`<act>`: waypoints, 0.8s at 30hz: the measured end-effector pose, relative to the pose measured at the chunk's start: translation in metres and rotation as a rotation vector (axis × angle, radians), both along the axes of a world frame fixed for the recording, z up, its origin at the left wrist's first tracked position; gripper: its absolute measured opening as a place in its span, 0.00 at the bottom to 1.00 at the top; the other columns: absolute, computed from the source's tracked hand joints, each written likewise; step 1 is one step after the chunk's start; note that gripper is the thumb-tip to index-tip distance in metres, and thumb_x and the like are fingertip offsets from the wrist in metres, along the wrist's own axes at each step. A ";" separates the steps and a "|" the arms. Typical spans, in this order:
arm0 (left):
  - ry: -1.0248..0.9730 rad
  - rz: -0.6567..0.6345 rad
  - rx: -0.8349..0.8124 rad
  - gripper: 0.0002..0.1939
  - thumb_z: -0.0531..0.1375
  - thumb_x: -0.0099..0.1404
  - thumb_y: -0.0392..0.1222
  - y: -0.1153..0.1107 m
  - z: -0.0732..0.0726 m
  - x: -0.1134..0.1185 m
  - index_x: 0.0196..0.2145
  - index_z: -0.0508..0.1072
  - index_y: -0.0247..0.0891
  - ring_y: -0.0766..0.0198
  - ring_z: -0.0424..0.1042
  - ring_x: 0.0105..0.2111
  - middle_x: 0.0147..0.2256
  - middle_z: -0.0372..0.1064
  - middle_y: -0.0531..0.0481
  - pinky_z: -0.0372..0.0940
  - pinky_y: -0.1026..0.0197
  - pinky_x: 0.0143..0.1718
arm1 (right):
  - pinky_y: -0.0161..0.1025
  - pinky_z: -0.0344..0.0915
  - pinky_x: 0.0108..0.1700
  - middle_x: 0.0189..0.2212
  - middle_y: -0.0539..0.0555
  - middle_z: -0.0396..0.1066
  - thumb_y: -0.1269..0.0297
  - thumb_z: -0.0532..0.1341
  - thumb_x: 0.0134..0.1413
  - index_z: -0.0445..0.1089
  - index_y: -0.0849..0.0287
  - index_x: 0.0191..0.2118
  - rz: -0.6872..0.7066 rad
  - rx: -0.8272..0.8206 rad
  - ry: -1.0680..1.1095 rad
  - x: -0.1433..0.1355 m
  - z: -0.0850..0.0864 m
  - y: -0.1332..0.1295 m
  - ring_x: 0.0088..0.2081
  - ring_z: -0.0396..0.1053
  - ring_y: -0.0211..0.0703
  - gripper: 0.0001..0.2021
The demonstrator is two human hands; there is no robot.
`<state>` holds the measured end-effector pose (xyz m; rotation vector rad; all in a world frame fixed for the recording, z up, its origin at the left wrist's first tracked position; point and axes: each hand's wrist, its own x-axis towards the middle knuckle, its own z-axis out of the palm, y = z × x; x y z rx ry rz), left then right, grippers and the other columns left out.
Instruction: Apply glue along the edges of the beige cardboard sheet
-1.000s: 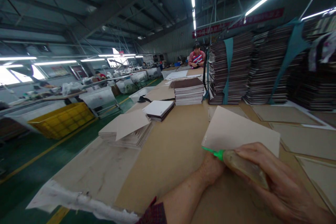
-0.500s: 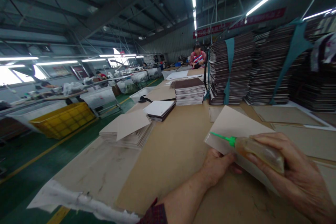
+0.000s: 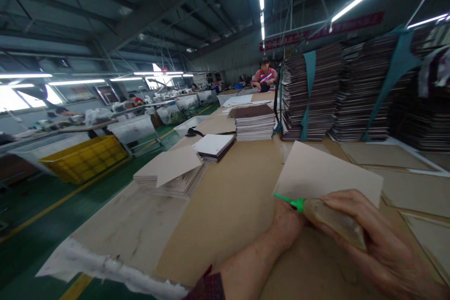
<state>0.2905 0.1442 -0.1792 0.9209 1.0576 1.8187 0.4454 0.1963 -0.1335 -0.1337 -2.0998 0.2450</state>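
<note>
Got my left hand (image 3: 286,225) gripping this card sheet (image 3: 326,173) and my right hand (image 3: 383,239) clenched round the glue bottle (image 3: 330,218), green nozzle (image 3: 288,200) at the near edge, so I reckon gluing's barely begun.

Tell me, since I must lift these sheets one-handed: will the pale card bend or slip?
The pale card, held at its near edge by the left hand, stands up flat without drooping, so it is probably stiff and light. Its matte face likely grips well.

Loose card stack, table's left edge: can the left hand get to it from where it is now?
Probably not right away: the left hand is holding up the card sheet. The bare tabletop toward the card stack looks unobstructed.
</note>
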 end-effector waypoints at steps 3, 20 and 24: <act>-0.014 -0.020 -0.022 0.25 0.77 0.49 0.59 0.001 0.001 0.001 0.38 0.82 0.39 0.50 0.79 0.39 0.35 0.81 0.46 0.74 0.51 0.44 | 0.36 0.76 0.39 0.43 0.56 0.75 0.58 0.60 0.75 0.71 0.54 0.54 -0.027 -0.031 0.027 0.000 0.002 -0.001 0.41 0.78 0.46 0.10; -0.078 -0.047 -0.100 0.20 0.76 0.52 0.54 0.003 -0.009 0.000 0.36 0.83 0.37 0.56 0.76 0.33 0.36 0.80 0.46 0.73 0.57 0.35 | 0.40 0.74 0.40 0.43 0.56 0.75 0.58 0.62 0.72 0.71 0.52 0.53 -0.050 -0.064 0.042 0.002 0.001 0.008 0.43 0.77 0.49 0.09; -0.099 -0.090 -0.126 0.24 0.77 0.52 0.54 0.003 -0.019 -0.002 0.40 0.82 0.35 0.60 0.75 0.28 0.35 0.80 0.46 0.71 0.60 0.30 | 0.39 0.73 0.42 0.44 0.56 0.73 0.58 0.63 0.72 0.70 0.54 0.54 -0.093 -0.031 0.058 -0.002 0.004 0.012 0.44 0.75 0.47 0.10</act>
